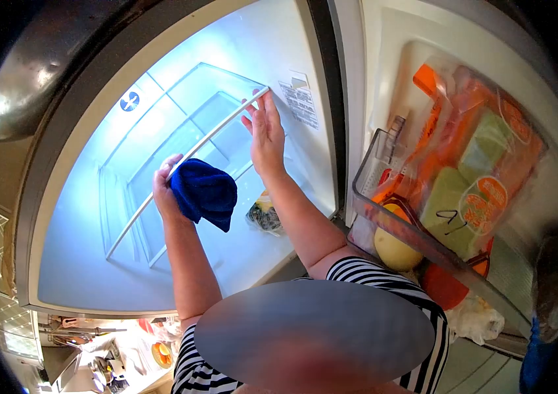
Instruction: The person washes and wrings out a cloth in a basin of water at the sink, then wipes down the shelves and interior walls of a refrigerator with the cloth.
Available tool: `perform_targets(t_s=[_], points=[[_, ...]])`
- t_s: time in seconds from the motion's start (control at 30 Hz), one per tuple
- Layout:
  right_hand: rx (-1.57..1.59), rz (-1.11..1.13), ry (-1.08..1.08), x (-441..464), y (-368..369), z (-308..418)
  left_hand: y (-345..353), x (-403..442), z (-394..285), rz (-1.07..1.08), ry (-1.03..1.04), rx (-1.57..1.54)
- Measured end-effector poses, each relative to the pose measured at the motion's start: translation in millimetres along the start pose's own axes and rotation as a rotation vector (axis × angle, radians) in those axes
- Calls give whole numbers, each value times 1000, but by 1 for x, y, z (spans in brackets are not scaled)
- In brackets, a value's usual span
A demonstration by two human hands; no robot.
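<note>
My left hand (166, 190) is closed on a dark blue cloth (205, 192) and against the front edge of a clear fridge shelf (187, 156). The cloth hangs to the right of that hand, in front of the shelf's pale trim. Near the upper right end of the same edge, my right hand (267, 136) grips the shelf, its fingers partly hidden. The shelf sits tilted in view inside the lit fridge compartment (88, 223).
A bag with dark contents (266, 215) lies low in the fridge. To the right, the open door holds a clear door bin (417, 230) with orange-and-green packets (469, 164) and a yellow-lidded round item (396, 246). A cluttered counter (141, 354) shows at lower left.
</note>
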State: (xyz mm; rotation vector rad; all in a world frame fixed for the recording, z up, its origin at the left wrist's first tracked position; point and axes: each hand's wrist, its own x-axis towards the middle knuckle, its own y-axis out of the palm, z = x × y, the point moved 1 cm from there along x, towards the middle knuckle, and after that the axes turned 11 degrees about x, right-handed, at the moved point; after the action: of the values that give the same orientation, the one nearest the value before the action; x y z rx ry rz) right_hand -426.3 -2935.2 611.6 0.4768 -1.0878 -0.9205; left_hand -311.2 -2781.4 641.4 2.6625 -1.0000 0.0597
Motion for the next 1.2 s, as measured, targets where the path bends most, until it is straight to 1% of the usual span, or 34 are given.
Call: perform_targets(t_s=[0.03,0.1,0.23,0.3,0.43,0.5,0.63,0.7,0.73,0.8,0.83,0.87,0.93,0.97,1.0,1.07,1.1,1.13,1.2], points=[[0,0,0,1,-2,-3,2,-1,-1,0,0,0],[-99,12,-64,2,-7,-9,6,-6,-4,-32,14,-49],[-155,2,-116,2,-12,-9,9,-9,-5,-43,18,-50],[-220,17,-172,4,-13,-7,9,-8,-5,-20,16,2],[-262,0,-165,6,-8,-1,9,-7,-4,-21,41,-4],[-384,-17,-220,11,-10,-1,8,-6,-3,-22,52,9],[-377,-4,-215,9,-5,4,17,-17,-10,0,47,-32],[-74,-92,-102,3,-2,2,18,-21,-11,187,20,-27],[-75,-88,-103,0,-1,4,20,-21,-9,186,22,-31],[135,-102,289,-8,5,7,26,-23,-5,163,109,206],[218,-56,407,-10,9,10,27,-24,-9,190,123,197],[213,-51,411,-12,14,14,29,-26,-11,186,122,191],[233,238,638,-14,31,25,36,-31,-15,198,135,104],[213,207,594,-13,36,28,37,-33,-17,219,109,100],[207,217,601,-12,37,29,33,-33,-15,210,112,91],[207,149,634,-8,37,31,21,-29,-4,431,-46,144],[232,97,639,-8,41,30,14,-19,3,417,-149,195],[229,108,652,-11,43,29,7,-3,13,321,-200,262],[228,44,636,-11,45,29,3,36,22,257,-136,126]])
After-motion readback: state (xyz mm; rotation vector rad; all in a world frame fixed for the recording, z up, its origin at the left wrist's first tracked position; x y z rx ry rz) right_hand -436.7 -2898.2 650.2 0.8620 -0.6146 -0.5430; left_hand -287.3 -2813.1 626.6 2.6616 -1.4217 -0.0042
